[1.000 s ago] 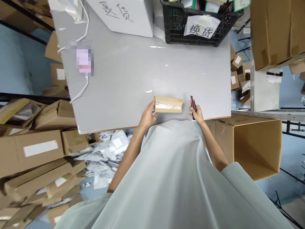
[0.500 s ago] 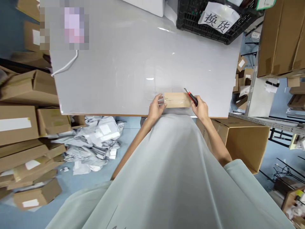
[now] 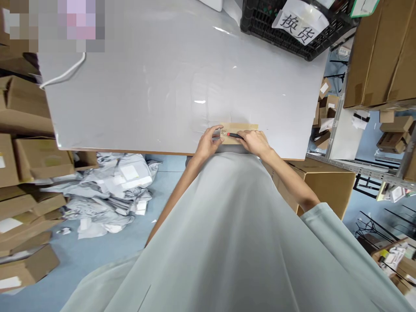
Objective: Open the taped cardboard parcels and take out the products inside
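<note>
A small cardboard box [image 3: 237, 127] lies at the front edge of the white table, close to my body. My left hand [image 3: 208, 141] grips its left end, with the thumb near the front side and the fingers behind. In my right hand [image 3: 255, 141] is a red and black utility knife [image 3: 233, 135], held over the top of the box. Its blade points left, toward the left end of the box. Whether the blade touches the cardboard I cannot tell.
A black plastic crate [image 3: 276, 37] with a paper sign stands at the table's [image 3: 146, 95] back right. An open carton [image 3: 328, 186] is below on the right. Grey plastic bags [image 3: 120, 190] and several cartons [image 3: 45, 160] cover the floor at left. A white cable [image 3: 65, 76] crosses the left edge.
My right hand has moved left from the box's right end to above its top. The knife has turned from pointing up and away to pointing left. The view has shifted slightly.
</note>
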{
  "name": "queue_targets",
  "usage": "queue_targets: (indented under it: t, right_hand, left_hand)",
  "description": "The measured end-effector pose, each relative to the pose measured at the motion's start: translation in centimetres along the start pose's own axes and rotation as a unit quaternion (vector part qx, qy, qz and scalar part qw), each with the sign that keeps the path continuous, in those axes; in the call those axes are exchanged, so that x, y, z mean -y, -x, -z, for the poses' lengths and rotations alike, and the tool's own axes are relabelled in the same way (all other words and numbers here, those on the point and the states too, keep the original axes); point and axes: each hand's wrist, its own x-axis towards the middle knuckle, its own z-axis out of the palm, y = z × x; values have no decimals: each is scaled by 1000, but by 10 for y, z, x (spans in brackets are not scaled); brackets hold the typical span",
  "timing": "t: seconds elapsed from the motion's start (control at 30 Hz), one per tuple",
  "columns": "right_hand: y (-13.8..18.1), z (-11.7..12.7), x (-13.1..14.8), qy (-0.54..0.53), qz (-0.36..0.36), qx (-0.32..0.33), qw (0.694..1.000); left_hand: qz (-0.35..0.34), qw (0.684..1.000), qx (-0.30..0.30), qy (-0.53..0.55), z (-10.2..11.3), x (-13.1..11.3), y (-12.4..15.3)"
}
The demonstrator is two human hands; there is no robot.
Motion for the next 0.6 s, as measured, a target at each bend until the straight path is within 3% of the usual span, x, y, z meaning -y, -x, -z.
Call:
queue_targets:
  t: [0.6]
  right_hand:
    - [-20,17,12,43,31,35,998]
  left_hand:
    - [-40,999,11,6,3,6,-8]
